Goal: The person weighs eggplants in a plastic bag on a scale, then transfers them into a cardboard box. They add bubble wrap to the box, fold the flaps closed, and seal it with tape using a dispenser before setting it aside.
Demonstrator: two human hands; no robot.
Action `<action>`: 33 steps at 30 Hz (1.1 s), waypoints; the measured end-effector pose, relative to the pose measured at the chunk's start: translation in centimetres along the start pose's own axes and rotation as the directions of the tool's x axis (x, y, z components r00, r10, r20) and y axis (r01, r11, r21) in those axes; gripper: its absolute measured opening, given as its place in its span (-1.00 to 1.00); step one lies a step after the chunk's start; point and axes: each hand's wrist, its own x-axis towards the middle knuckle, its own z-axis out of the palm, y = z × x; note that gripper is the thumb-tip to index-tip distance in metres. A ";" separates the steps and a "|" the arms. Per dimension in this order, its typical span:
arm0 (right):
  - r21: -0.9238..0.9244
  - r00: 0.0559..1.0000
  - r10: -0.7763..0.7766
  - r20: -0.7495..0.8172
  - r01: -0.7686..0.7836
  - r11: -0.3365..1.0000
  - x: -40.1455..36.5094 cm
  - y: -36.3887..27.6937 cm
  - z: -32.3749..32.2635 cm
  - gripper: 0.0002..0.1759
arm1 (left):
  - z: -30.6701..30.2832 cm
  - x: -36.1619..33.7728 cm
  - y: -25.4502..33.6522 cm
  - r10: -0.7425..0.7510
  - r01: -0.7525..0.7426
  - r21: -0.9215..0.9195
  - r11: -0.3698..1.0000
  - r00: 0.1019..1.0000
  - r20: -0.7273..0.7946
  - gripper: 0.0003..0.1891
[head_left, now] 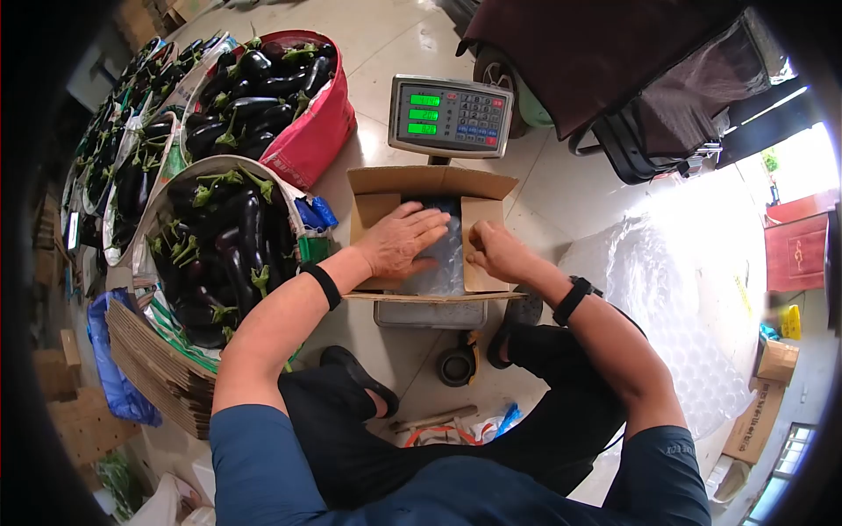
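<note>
A cardboard box with raised flaps sits on the platform of a scale, whose edge shows under it. Clear plastic wrap lies inside the box; what is beneath it I cannot make out. My left hand lies flat over the plastic, fingers stretched out and pointing right. At the right side of the box, my right hand is closed with curled fingers on the right flap. Behind the box stands the scale's display, with green lit numbers and a keypad.
Sacks of eggplants crowd the left, including a red bag. Flattened cartons stack below them. Bubble wrap spreads on the right. A tape dispenser rests between my feet. A dark red wheeled seat stands at back right.
</note>
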 end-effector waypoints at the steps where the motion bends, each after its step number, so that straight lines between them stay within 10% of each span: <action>1: 0.001 1.000 0.000 -0.006 0.000 1.000 0.1 -0.4 0.1 -0.59 | -0.3 0.1 -0.3 0.045 -0.013 0.230 0.973 0.990 -0.134 -0.23; 6: -0.229 0.999 -0.050 0.023 0.054 0.972 0.0 -1.5 0.2 -0.54 | -3.0 2.2 -0.2 -0.108 0.291 0.406 0.867 0.902 -0.417 -0.03; 12: -0.124 0.976 -0.148 0.157 0.168 0.978 -2.8 -2.0 -1.5 -0.36 | -0.4 -0.4 0.9 -0.007 0.148 0.404 0.903 0.944 -0.329 -0.16; 17: -0.118 0.915 -0.237 0.328 0.288 0.950 -4.6 -4.7 -1.7 -0.19 | 0.7 -1.0 -0.5 -0.124 0.102 -0.097 0.990 0.961 -0.246 -0.48; 20: -0.317 0.966 -0.028 0.258 0.111 0.942 -2.8 -6.0 -2.2 -0.21 | 0.0 -1.3 -1.3 -0.222 0.166 -0.294 0.941 0.960 -0.171 -0.60; 23: -0.478 0.958 -0.212 -0.191 0.098 0.873 -0.5 -3.0 0.5 -0.20 | -1.7 0.2 -3.8 -0.291 0.293 -0.561 0.775 0.952 0.095 -0.63; 25: -0.509 0.935 -0.214 -0.281 0.044 0.859 1.2 -0.6 2.9 -0.18 | -2.6 0.8 -4.8 -0.485 0.535 -0.817 0.214 0.784 0.386 -0.55; 26: -0.508 0.907 -0.232 -0.351 0.024 0.861 1.7 0.1 3.6 -0.18 | -2.2 0.8 -4.2 -0.491 0.537 -0.817 0.208 0.780 0.388 -0.55; 28: -0.501 0.882 -0.246 -0.402 0.013 0.865 1.4 0.4 4.4 -0.18 | -0.5 1.0 0.3 -0.444 0.433 -0.234 0.870 0.896 0.007 -0.46; 29: -0.494 0.872 -0.259 -0.415 0.023 0.869 1.3 0.3 4.4 -0.23 | 0.0 1.3 1.9 -0.278 0.297 0.212 0.931 0.953 -0.118 -0.41; 33: -0.347 0.854 -0.261 -0.451 0.102 0.932 1.1 1.7 4.1 -0.38 | 1.9 1.3 2.2 -0.290 0.324 0.223 0.919 0.941 -0.172 -0.32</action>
